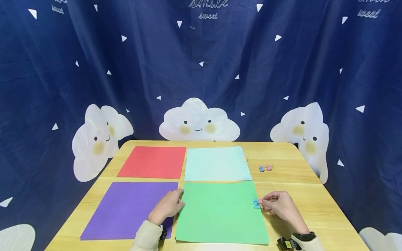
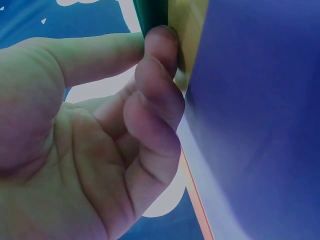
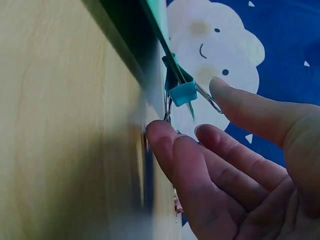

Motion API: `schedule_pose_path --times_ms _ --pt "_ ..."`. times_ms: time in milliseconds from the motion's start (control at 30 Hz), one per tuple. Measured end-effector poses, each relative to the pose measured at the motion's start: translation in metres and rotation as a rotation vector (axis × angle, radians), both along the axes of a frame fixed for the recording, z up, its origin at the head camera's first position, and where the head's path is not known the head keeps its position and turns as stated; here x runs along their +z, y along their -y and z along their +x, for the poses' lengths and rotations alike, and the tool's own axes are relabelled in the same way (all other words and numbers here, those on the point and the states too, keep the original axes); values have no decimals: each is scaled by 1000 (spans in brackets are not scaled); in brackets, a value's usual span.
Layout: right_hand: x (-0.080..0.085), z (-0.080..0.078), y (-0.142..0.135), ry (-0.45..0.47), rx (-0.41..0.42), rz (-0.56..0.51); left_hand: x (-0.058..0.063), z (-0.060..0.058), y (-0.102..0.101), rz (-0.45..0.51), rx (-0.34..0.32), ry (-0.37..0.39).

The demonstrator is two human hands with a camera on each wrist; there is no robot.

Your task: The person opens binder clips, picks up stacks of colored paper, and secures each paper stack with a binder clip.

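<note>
A teal-blue binder clip (image 1: 256,204) sits on the right edge of the green paper (image 1: 220,212), its body wrapped round the sheet edge. My right hand (image 1: 279,205) pinches the clip's wire handles. In the right wrist view, the thumb (image 3: 235,100) lies by one handle of the binder clip (image 3: 181,92) and a fingertip (image 3: 162,131) by the other. Over at the paper's left edge, my left hand (image 1: 168,205) holds the green paper between thumb and fingers. The left wrist view shows the green edge (image 2: 150,17) at the thumb and forefinger tips.
Purple paper (image 1: 132,209) lies left of the green, with red paper (image 1: 154,162) behind it. Light blue paper (image 1: 216,164) carries a pale clip (image 1: 245,159) on its right edge. Blue (image 1: 262,168) and pink (image 1: 269,167) clips lie on the wooden table (image 1: 301,195).
</note>
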State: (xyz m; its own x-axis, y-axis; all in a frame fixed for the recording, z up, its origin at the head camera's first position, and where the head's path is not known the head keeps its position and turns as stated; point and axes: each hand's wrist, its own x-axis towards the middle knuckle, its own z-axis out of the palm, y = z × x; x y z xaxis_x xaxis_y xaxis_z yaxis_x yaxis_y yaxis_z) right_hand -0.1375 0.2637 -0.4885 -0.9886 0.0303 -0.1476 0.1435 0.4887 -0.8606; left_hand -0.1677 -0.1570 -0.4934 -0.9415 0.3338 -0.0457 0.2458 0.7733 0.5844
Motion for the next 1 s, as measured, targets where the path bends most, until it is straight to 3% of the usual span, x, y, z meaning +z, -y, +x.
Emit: schedule_pose_path --times_ms 433,700,1000 --pt "-1 0 -1 -40 25 -26 2 4 -1 -16 -2 -41" --pt "-1 0 2 -25 -15 -21 3 6 -2 -12 7 -28" --pt "-1 0 1 -40 6 10 3 8 -1 -11 6 -15"
